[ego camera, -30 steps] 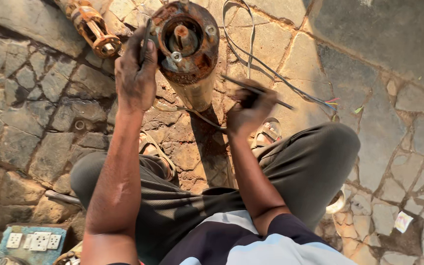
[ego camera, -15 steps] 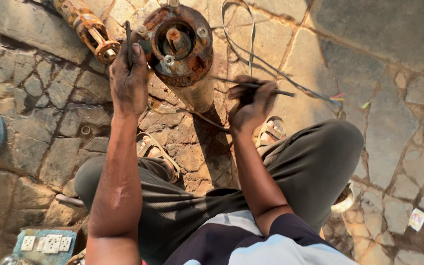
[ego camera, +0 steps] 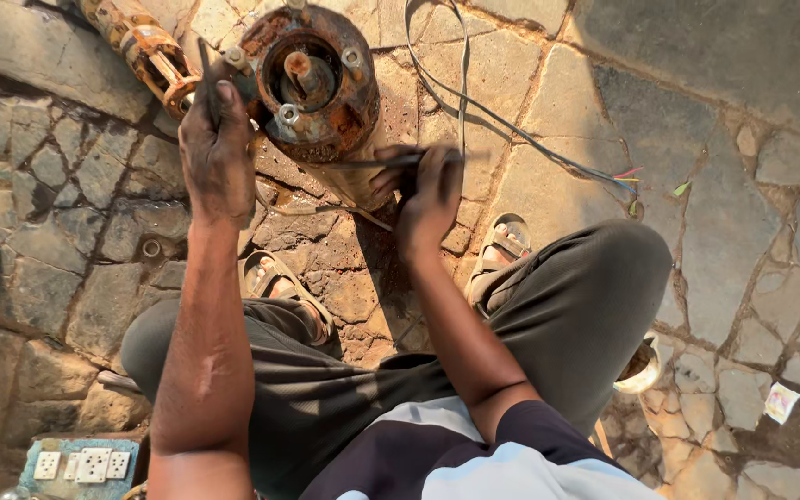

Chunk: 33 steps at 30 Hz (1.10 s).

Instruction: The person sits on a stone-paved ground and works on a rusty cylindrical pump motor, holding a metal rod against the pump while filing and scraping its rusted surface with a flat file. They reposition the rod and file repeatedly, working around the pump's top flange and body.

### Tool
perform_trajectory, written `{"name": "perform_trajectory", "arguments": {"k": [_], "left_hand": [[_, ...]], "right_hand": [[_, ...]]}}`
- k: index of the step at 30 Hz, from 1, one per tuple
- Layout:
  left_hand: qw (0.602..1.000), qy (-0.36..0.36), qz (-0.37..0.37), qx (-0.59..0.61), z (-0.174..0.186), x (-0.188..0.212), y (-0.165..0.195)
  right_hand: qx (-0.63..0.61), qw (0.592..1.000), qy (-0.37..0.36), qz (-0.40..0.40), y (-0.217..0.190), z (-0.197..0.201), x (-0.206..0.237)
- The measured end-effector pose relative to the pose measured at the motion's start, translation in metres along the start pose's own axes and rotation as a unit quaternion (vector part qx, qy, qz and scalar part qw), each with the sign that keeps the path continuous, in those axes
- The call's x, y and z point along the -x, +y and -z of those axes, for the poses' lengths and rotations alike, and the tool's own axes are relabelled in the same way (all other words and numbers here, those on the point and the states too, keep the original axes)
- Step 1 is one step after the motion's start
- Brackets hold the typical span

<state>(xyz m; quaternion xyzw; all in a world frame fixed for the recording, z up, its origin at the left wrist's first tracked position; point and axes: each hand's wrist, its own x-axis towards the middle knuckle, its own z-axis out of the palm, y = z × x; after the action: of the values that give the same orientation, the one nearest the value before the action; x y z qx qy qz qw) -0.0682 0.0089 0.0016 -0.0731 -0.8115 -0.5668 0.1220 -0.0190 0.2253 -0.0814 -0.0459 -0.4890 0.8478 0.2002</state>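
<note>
A rusty, cylindrical motor housing stood upright on stone paving, shaft upward. The left hand gripped a dark tool against its rim; the right hand pinched a thin rod lying horizontally.

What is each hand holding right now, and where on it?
The right hand grips a thin dark rod-like tool at its near end, tip toward the rusty motor housing. The left hand pinches a slim dark tool by its lower part.
</note>
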Motion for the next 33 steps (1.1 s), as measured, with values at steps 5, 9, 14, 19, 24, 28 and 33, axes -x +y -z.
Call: {"name": "perform_trajectory", "arguments": {"k": [5, 9, 14, 19, 24, 28, 33], "left_hand": [[1.000, -0.008, 0.021, -0.007, 0.001, -0.003, -0.005], [0.998, 0.002, 0.040, -0.047, 0.001, -0.005, -0.006], [1.000, -0.001, 0.002, -0.026, -0.001, -0.004, -0.006], [0.999, 0.013, 0.033, -0.026, 0.000, -0.005, -0.010], [0.999, 0.004, 0.006, -0.032, -0.001, -0.006, -0.019], [0.999, 0.002, 0.001, -0.035, -0.004, -0.007, -0.024], [0.999, 0.019, -0.006, -0.035, -0.004, -0.006, -0.018]], "right_hand": [[-0.056, 0.980, 0.094, 0.166, 0.004, -0.006, 0.008], [-0.027, 0.989, 0.083, 0.122, 0.001, -0.007, 0.006], [-0.047, 0.979, 0.047, 0.190, 0.000, -0.009, 0.005], [-0.012, 0.977, 0.066, 0.202, 0.003, -0.005, 0.006], [-0.016, 0.990, 0.028, 0.138, 0.006, 0.003, 0.001], [-0.054, 0.979, 0.025, 0.195, 0.012, 0.004, 0.002], [-0.013, 0.990, 0.037, 0.135, 0.022, -0.007, 0.012]]}}
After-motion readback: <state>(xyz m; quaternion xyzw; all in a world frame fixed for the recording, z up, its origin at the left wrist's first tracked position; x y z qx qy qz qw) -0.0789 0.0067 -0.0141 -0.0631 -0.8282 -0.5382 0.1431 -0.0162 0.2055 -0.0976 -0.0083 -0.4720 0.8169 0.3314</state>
